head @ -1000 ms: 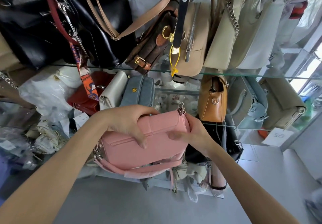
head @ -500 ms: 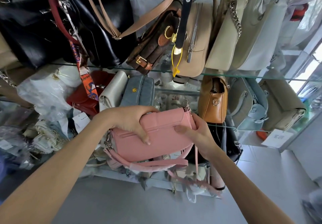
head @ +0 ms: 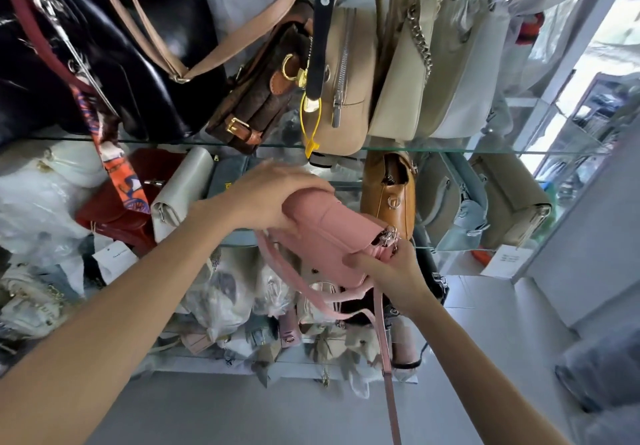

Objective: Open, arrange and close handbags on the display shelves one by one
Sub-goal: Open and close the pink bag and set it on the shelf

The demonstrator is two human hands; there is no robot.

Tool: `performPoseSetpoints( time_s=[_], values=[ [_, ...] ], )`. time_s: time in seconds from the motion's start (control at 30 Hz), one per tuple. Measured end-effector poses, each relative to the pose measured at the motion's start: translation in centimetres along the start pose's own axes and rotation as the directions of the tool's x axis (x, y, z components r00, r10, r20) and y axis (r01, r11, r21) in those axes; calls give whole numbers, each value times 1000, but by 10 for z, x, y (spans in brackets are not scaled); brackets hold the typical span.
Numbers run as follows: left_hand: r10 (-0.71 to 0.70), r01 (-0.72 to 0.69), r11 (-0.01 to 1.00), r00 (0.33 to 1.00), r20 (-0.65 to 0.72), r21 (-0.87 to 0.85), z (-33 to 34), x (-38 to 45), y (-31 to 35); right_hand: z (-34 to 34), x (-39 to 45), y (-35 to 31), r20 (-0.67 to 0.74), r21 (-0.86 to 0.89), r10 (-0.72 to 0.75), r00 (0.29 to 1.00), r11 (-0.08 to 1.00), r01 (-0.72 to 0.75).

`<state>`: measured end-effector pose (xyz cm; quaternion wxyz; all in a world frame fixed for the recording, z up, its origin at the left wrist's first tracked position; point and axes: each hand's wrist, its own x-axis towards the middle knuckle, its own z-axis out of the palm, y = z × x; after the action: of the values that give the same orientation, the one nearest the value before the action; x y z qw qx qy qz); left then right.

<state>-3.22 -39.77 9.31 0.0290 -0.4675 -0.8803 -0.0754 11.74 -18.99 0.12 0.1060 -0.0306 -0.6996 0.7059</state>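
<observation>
Now both hands grip pink bag [head: 332, 236] before glass shelf [head: 450, 149]: left hand [head: 273, 195] over top, right hand [head: 391, 271] pinching clasp end.

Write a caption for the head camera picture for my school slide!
Two hands, left hand and right hand, hold a pink handbag in front of glass shelves crowded with bags.

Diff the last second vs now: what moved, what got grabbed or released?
The pink handbag has been lifted and swung from flat-on to end-on, its right end angled toward the tan bag. Its strap has dropped loose and now hangs down. The left hand kept its grip over the top; the right hand stayed at the clasp end. Nothing was released. The shelved bags are unchanged.
</observation>
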Motion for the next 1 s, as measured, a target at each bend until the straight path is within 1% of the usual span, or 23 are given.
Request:
performPoseSetpoints(
  time_s=[0.07,0.1,0.13,0.17,0.2,0.23,0.27,0.33,0.4,0.5,0.53,0.57,0.67,0.7,0.83,0.9,0.97,1.0],
  values=[
    [-109,108,994,982,-152,-14,16,5,-12,5,-3,5,-135,8,-25,991,1000,26],
    [-198,188,980,962,-188,-73,25,8,-15,10,-3,7,-206,1,-26,978,1000,27],
    [-296,261,946,937,-186,-190,36,13,-19,17,-3,9,-272,-2,-31,962,1000,31],
    [-388,321,882,910,-148,-344,43,16,-19,25,-2,11,-329,3,-30,944,999,33],
    [-459,358,789,884,-92,-500,53,21,-21,32,-1,12,-374,12,-29,927,999,36],
    [-497,375,698,867,-36,-610,60,26,-23,39,2,13,-410,12,-28,912,999,36],
    [-516,390,641,856,5,-660,68,32,-24,47,6,14,-437,6,-29,899,999,35],
    [-517,407,598,854,55,-690,78,39,-19,61,16,16,-489,-3,-23,872,1000,25],
    [-493,396,565,865,89,-724,85,44,-9,77,27,21,-540,0,-11,841,1000,13],
    [-455,376,628,888,71,-681,93,49,-5,93,49,29,-616,-9,-16,788,1000,14],
    [-431,351,639,900,59,-684,97,52,-7,95,57,32,-641,-29,-25,767,1000,9],
    [-415,331,624,908,58,-707,99,54,-7,96,64,34,-660,-55,-37,751,999,1],
    [-397,289,444,912,103,-848,103,63,-6,96,84,38,-667,-106,-55,743,994,-21],
    [-396,283,425,912,104,-860,103,66,-6,94,90,39,-661,-115,-54,748,993,-31],
    [-361,291,496,926,111,-818,102,71,-10,83,100,41,-627,-135,-27,778,988,-75],
    [-360,294,540,928,99,-788,103,71,-17,77,99,40,-598,-205,7,802,965,-161],
    [-358,263,619,933,32,-740,101,65,-24,72,94,34,-575,-282,67,816,919,-274],
    [-352,232,654,936,-18,-720,100,60,-28,70,92,30,-562,-311,82,823,901,-302]
  ],
)
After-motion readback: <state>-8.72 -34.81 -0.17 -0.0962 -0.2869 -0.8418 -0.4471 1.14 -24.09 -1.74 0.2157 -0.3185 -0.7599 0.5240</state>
